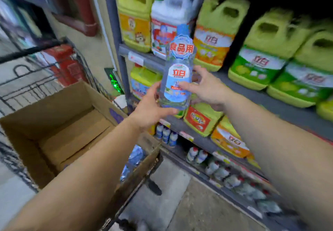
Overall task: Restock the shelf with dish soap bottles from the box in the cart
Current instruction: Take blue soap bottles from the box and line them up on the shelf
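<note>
Now held upright at frame centre: bottle (pixel 177 79), left hand (pixel 153 108) gripping its base, right hand (pixel 205 88) curled round its side. Better to keep it vertical and aim for the shelf (pixel 252 93) gap, centre right.

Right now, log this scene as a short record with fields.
held item: clear dish soap bottle, upright, blue-white label
left hand: grips the bottle's lower part
right hand: fingers on the bottle's right side
box: open cardboard, in the cart, a few bottles visible at its right end
shelf: yellow and green jugs, small bottles on lower tiers
image quality: motion blur
</note>
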`<state>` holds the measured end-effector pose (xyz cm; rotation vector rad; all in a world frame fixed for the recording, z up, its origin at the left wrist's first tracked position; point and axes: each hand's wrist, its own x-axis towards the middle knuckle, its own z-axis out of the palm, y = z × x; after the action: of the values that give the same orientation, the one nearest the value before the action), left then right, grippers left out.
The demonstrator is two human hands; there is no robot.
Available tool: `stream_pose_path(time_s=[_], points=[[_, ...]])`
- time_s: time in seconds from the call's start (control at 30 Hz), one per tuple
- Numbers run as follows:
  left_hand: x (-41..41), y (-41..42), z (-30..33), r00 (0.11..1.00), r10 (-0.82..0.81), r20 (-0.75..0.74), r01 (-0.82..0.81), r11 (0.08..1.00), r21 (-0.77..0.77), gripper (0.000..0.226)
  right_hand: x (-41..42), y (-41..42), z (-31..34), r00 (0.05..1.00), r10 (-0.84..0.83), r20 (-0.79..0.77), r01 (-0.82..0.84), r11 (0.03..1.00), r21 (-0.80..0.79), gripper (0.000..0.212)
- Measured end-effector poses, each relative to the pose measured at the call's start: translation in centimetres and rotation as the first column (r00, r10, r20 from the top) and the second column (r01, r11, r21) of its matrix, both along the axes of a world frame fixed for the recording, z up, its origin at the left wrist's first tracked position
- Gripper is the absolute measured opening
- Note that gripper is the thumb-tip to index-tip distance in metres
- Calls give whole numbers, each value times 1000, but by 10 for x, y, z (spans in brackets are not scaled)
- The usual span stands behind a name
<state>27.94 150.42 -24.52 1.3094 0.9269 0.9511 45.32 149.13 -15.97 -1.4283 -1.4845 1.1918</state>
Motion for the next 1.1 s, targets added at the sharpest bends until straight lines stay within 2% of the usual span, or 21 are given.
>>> stream_pose_path(time_s=[0.1, 0.17, 0.27, 0.33, 0.47, 0.67, 0.73, 0.8, 0.87, 1.0, 1.1], points=[[85, -28, 39, 997, -76, -19, 78, 988, 137, 93, 77, -61, 41, 989, -145, 0, 144, 983, 115, 30], [150, -63, 61, 989, -144, -13, 143, 963, 230, 100, 134, -114, 64, 968, -252, 13, 246, 954, 174, 34], [252, -133, 94, 965, -262, 10, 245, 917, 314, 95, 220, -210, 97, 909, -413, 54, 388, 887, 249, 48], [318, -187, 116, 942, -336, 24, 307, 884, 353, 96, 275, -275, 120, 863, -498, 86, 450, 835, 318, 42], [427, -281, 156, 892, -450, 40, 389, 810, 439, 78, 358, -392, 158, 763, -641, 87, 550, 714, 433, 33], [528, -354, 201, 862, -499, -88, 445, 662, 603, 60, 439, -486, 193, 620, -779, 94, 616, 557, 557, 38], [550, -366, 215, 875, -465, -138, 418, 579, 700, 57, 463, -500, 200, 579, -812, 71, 642, 508, 574, 37], [572, -370, 229, 917, -339, -212, 363, 483, 797, 61, 488, -507, 208, 550, -835, 31, 667, 461, 585, 36], [596, -369, 241, 944, -245, -221, 309, 425, 851, 65, 512, -508, 219, 534, -845, 25, 660, 434, 613, 34], [645, -366, 272, 979, -144, -142, 193, 453, 870, 65, 556, -498, 254, 526, -850, -7, 643, 393, 657, 37], [686, -354, 299, 985, -114, -128, 164, 417, 894, 63, 585, -487, 280, 524, -851, -29, 625, 361, 692, 29]])
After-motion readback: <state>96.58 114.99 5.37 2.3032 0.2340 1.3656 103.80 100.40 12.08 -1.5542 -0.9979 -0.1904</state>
